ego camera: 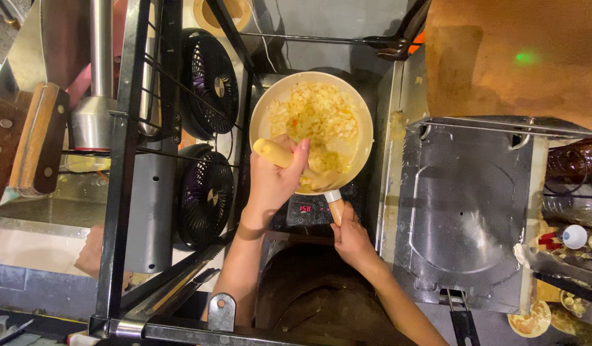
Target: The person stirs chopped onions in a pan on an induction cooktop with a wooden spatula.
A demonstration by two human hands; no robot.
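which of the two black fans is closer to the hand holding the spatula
The lower fan, just left of the left hand holding the wooden spatula. The upper fan sits further up, level with the pan's far edge.

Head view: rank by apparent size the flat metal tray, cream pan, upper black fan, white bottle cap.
1. flat metal tray
2. cream pan
3. upper black fan, though it may sit at a different depth than the pan
4. white bottle cap
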